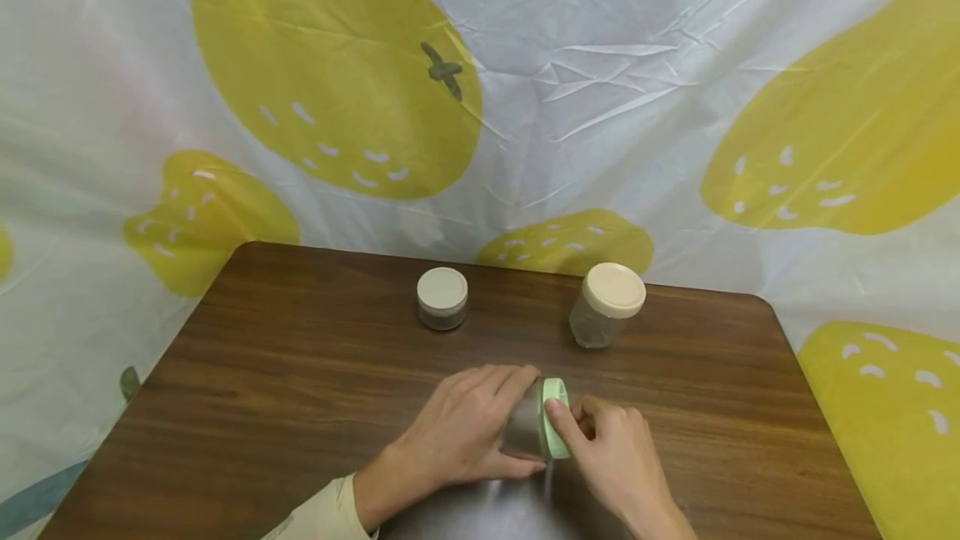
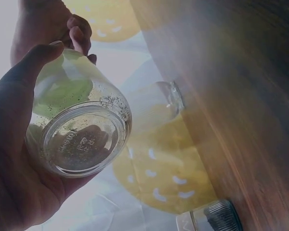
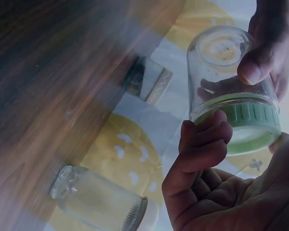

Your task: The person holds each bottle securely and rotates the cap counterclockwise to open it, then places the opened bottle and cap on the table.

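Observation:
A clear jar (image 1: pixel 522 427) lies on its side in the air above the table, its green screw lid (image 1: pixel 555 432) facing right. My left hand (image 1: pixel 467 423) grips the jar's body from the left, thumb on one side and fingers on the other. At the lid, my right hand (image 1: pixel 618 450) pinches the ribbed rim between thumb and curled fingers. In the left wrist view the jar's round base (image 2: pixel 84 139) faces the camera, with dark specks on the glass. The lid (image 3: pixel 253 118) sits on the jar's mouth in the right wrist view.
Toward the back of the brown wooden table (image 1: pixel 300 357) stands a short jar (image 1: pixel 442 294) with a white lid. A taller clear jar (image 1: pixel 603 311) with a cream lid is to its right. Behind the table hangs a white cloth (image 1: pixel 585 107) with yellow lemon prints.

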Tool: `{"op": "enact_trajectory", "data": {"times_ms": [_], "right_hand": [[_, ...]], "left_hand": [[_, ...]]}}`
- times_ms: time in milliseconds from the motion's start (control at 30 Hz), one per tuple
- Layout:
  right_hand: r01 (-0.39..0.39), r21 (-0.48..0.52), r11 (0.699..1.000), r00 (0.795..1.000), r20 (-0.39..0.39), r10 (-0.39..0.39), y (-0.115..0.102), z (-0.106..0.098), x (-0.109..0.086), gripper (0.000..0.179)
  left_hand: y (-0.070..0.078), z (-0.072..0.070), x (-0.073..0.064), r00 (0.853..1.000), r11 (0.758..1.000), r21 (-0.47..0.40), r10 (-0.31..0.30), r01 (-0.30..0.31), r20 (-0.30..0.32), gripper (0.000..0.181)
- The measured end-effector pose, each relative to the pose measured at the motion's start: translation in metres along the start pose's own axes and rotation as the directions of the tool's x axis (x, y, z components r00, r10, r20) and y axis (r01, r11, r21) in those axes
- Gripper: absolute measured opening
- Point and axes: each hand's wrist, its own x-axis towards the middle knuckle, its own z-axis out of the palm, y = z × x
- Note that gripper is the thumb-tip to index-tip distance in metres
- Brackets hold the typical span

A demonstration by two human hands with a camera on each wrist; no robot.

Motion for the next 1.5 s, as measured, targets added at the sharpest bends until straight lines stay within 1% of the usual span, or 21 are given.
{"op": "enact_trajectory", "data": {"times_ms": [233, 467, 667, 833, 933, 1000, 1100, 1200, 1367, 1433, 1500], "right_hand": [[0.054, 0.038, 0.998, 0.998, -0.024, -0.054, 0.004, 0.002, -0.001, 0.031], [0.108, 0.084, 0.991, 0.994, -0.024, -0.106, 0.008, 0.003, -0.003, 0.020], [0.205, 0.131, 0.970, 0.978, -0.009, -0.206, 0.011, 0.003, -0.001, 0.019], [0.266, 0.169, 0.949, 0.963, -0.001, -0.269, 0.016, 0.002, -0.001, 0.022], [0.312, 0.194, 0.930, 0.948, 0.005, -0.319, 0.018, 0.002, 0.000, 0.030], [0.353, 0.203, 0.913, 0.933, 0.002, -0.361, 0.020, 0.002, 0.001, 0.040], [0.420, 0.192, 0.887, 0.905, -0.014, -0.426, 0.022, 0.001, 0.002, 0.055], [0.458, 0.171, 0.872, 0.887, -0.018, -0.462, 0.024, -0.001, 0.002, 0.068], [0.459, 0.166, 0.873, 0.882, 0.026, -0.470, 0.025, -0.002, -0.001, 0.084], [0.449, 0.178, 0.876, 0.884, 0.054, -0.464, 0.025, -0.003, -0.002, 0.089], [0.453, 0.195, 0.870, 0.879, 0.065, -0.473, 0.025, -0.002, -0.002, 0.092]], "left_hand": [[0.001, -0.001, 0.000, 1.000, 1.000, -0.006, 0.001, 0.000, 0.000, 0.094], [-0.001, -0.002, -0.002, 0.999, 1.000, -0.019, -0.008, 0.009, 0.031, 0.097], [-0.003, -0.005, -0.004, 0.998, 0.998, -0.054, -0.031, 0.035, 0.061, 0.098], [-0.003, -0.006, -0.004, 0.997, 0.998, -0.054, -0.029, 0.032, 0.065, 0.098], [-0.004, -0.006, -0.004, 0.998, 0.998, -0.054, -0.023, 0.026, 0.056, 0.097], [-0.004, -0.006, -0.004, 0.999, 0.998, -0.055, -0.019, 0.021, 0.047, 0.096], [-0.005, -0.007, -0.004, 0.999, 0.998, -0.059, -0.018, 0.020, 0.042, 0.094], [-0.005, -0.008, -0.004, 0.998, 0.998, -0.058, -0.023, 0.026, 0.052, 0.094], [-0.005, -0.009, -0.004, 0.996, 0.997, -0.067, -0.037, 0.042, 0.079, 0.095], [-0.005, -0.009, -0.005, 0.996, 0.997, -0.067, -0.038, 0.043, 0.082, 0.095], [-0.005, -0.008, -0.005, 0.996, 0.997, -0.064, -0.037, 0.042, 0.077, 0.095]]}}
